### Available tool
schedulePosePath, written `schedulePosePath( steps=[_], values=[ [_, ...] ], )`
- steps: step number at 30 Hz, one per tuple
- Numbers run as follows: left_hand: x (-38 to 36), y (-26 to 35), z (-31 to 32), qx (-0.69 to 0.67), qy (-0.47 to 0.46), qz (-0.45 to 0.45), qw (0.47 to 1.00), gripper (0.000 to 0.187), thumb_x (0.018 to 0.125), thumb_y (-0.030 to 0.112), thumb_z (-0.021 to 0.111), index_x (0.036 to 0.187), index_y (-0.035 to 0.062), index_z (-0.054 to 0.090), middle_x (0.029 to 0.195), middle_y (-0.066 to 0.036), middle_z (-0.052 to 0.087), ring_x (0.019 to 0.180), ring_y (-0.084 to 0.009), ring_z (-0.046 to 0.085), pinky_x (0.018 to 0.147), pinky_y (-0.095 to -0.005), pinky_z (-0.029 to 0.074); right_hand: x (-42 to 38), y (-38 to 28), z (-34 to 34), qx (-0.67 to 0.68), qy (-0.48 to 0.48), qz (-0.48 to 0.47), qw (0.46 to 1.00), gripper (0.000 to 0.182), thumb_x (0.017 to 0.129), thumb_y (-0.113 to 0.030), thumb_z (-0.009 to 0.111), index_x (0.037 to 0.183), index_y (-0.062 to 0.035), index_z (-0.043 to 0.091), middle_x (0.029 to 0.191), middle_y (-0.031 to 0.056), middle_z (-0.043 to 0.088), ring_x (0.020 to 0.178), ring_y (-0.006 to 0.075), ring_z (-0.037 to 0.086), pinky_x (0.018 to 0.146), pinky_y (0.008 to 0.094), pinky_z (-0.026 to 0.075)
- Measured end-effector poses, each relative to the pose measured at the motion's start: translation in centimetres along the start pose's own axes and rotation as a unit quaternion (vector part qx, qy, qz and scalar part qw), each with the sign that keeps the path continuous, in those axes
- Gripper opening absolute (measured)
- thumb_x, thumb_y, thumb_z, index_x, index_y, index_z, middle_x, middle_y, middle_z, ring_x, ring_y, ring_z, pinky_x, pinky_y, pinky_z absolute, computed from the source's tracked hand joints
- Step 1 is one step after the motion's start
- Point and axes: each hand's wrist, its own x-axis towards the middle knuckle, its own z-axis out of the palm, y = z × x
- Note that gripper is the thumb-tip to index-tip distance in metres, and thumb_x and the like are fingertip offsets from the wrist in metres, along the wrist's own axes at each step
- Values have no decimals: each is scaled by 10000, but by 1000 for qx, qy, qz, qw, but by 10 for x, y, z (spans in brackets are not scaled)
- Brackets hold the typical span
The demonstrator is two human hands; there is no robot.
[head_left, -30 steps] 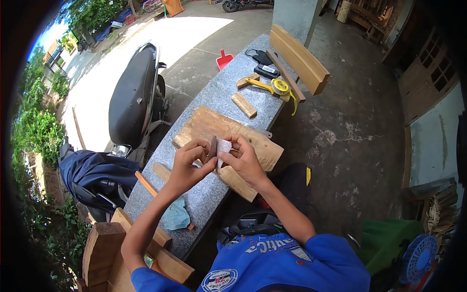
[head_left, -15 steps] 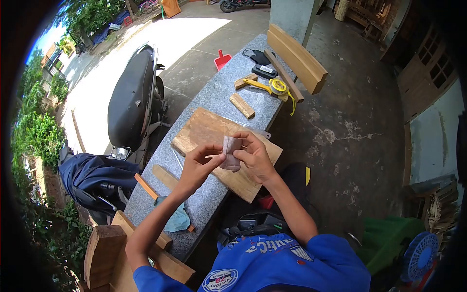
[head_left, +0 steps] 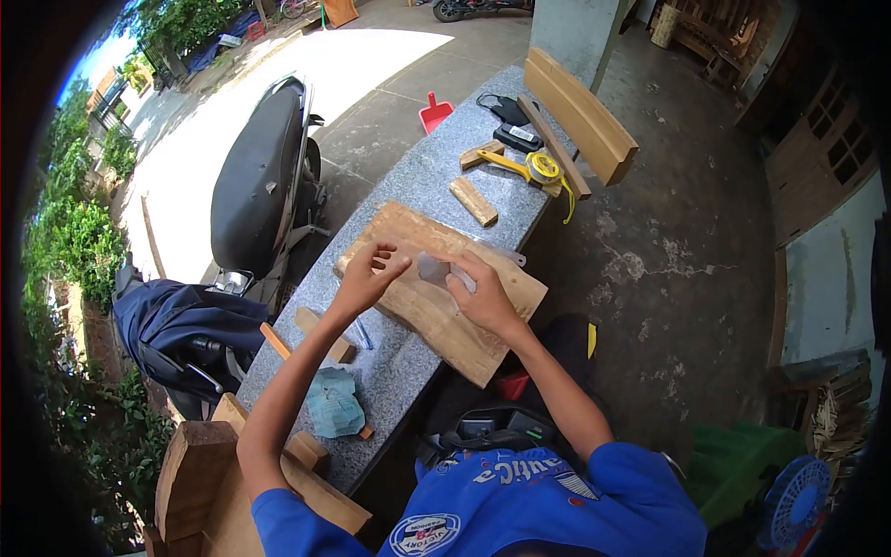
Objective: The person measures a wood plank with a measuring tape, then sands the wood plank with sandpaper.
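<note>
My right hand (head_left: pixel 480 295) presses a small grey-white sheet of sandpaper (head_left: pixel 434 269) flat onto a rough wooden board (head_left: pixel 436 311). The board lies across a grey granite bench (head_left: pixel 408 181). My left hand (head_left: pixel 369 271) hovers over the board's left end with its fingers loosely curled, holding nothing, a short way left of the sheet. A small wooden strip (head_left: pixel 325 332) and a blue pen (head_left: pixel 362 334) lie on the bench just below my left forearm.
Farther along the bench lie a small wood block (head_left: pixel 473 201), a yellow tape measure (head_left: pixel 540 168), a black mask (head_left: pixel 506 109) and a long plank (head_left: pixel 580 111). A folded blue-green cloth (head_left: pixel 332 405) lies near me. A parked scooter (head_left: pixel 255 176) stands left of the bench.
Both hands held the sheet up in the air before. My left hand has let go and moved left, and my right hand has brought the sheet down onto the board.
</note>
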Motion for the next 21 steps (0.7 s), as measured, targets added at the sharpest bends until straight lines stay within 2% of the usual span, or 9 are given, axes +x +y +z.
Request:
schedulePosePath(
  steps=[1, 3, 6, 7, 10, 13, 16, 19, 21],
  values=[
    [18, -32, -7, 96, 51, 18, 994, 458, 763, 329, 643, 1064, 14, 502, 974, -148, 540, 872, -243, 541, 733, -358, 444, 2, 8, 5, -154, 7, -59, 986, 459, 760, -93, 564, 1199, -15, 453, 1189, 140, 457, 1090, 269, 463, 928, 352, 368],
    [36, -58, -10, 236, 136, 42, 961, 461, 779, 362, 601, 1079, 25, 504, 1052, -168, 509, 939, -300, 511, 786, -399, 410, 11, 33, 17, -448, 26, -175, 877, 489, 768, -133, 550, 1221, 4, 425, 1259, 152, 411, 1168, 300, 395, 990, 385, 301],
    [46, -68, 4, 332, 214, 44, 918, 465, 793, 373, 556, 1123, 53, 489, 1126, -172, 471, 1031, -323, 457, 865, -409, 354, -2, 60, 45, -412, -126, -163, 887, 538, 802, -257, 521, 1235, 34, 388, 1303, 173, 367, 1227, 302, 320, 1038, 399, 215],
    [43, -73, 17, 340, 225, 36, 912, 465, 799, 377, 540, 1137, 63, 483, 1140, -168, 463, 1057, -318, 441, 883, -404, 336, -10, 50, 46, -404, -121, -156, 893, 626, 822, -386, 468, 1251, 55, 352, 1331, 183, 328, 1241, 307, 302, 1049, 393, 192],
    [41, -75, 33, 346, 257, 32, 902, 457, 824, 376, 486, 1179, 88, 456, 1158, -153, 456, 1090, -298, 422, 920, -392, 292, -21, 46, 40, -354, -158, -194, 901, 678, 837, -472, 402, 1264, 51, 336, 1345, 189, 303, 1255, 309, 278, 1055, 395, 173],
    [37, -72, 30, 337, 245, 34, 909, 443, 829, 363, 483, 1175, 86, 458, 1158, -150, 457, 1089, -287, 422, 919, -391, 292, -2, 59, 32, -365, -133, -129, 912, 679, 853, -485, 367, 1288, 33, 308, 1361, 182, 279, 1274, 303, 244, 1057, 395, 164],
    [40, -72, 31, 345, 251, 45, 903, 435, 833, 355, 479, 1174, 86, 459, 1154, -149, 461, 1090, -281, 422, 921, -391, 289, 10, 54, 45, -474, -51, -57, 877, 643, 867, -460, 353, 1306, 5, 292, 1375, 166, 262, 1286, 297, 219, 1058, 397, 155],
    [41, -74, 28, 350, 250, 47, 901, 433, 835, 354, 477, 1175, 86, 458, 1155, -148, 462, 1094, -281, 420, 925, -391, 287, -8, 60, 44, -314, -276, -264, 869, 584, 874, -393, 369, 1310, -11, 293, 1376, 158, 261, 1285, 296, 216, 1060, 395, 145],
    [40, -74, 29, 349, 250, 46, 902, 433, 836, 354, 475, 1177, 87, 457, 1158, -147, 460, 1096, -280, 419, 927, -392, 286, 13, 70, 25, -403, -183, -179, 879, 548, 884, -360, 355, 1317, -30, 289, 1383, 131, 261, 1288, 278, 218, 1064, 391, 140]
  ],
)
